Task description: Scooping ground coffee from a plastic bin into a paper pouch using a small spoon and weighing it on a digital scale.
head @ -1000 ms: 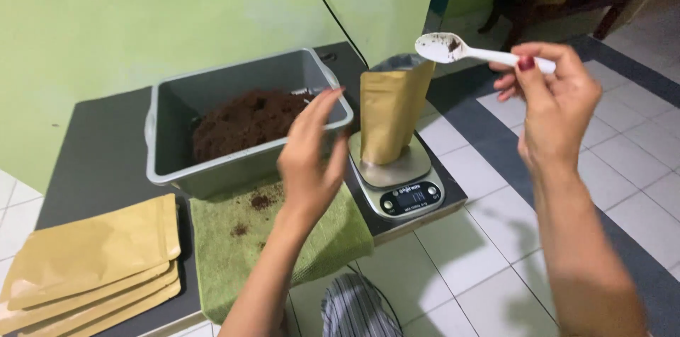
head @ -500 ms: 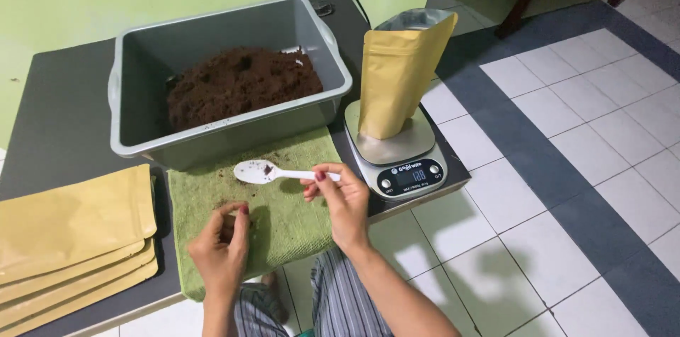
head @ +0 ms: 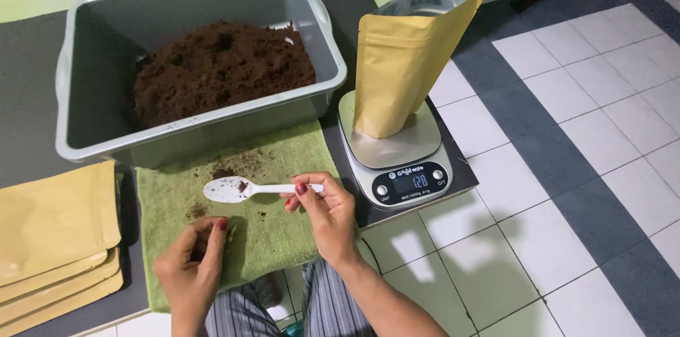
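The right hand (head: pixel 327 211) pinches the handle of a white plastic spoon (head: pixel 244 188), holding it level just over the green towel (head: pixel 276 238). The left hand (head: pixel 193 270) rests on that towel, fingers loosely curled, holding nothing. Behind them sit the grey tub (head: pixel 99 132) of dark grounds and a tan pouch (head: pixel 400 68) upright on the scale (head: pixel 400 160).

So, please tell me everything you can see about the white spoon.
The white spoon looks like plastic, with an oval bowl and a thin straight handle. It lies nearly level above the green towel, bowl pointing left. A few dark brown crumbs cling to the bowl. The right hand pinches the handle end; the left hand does not touch it.
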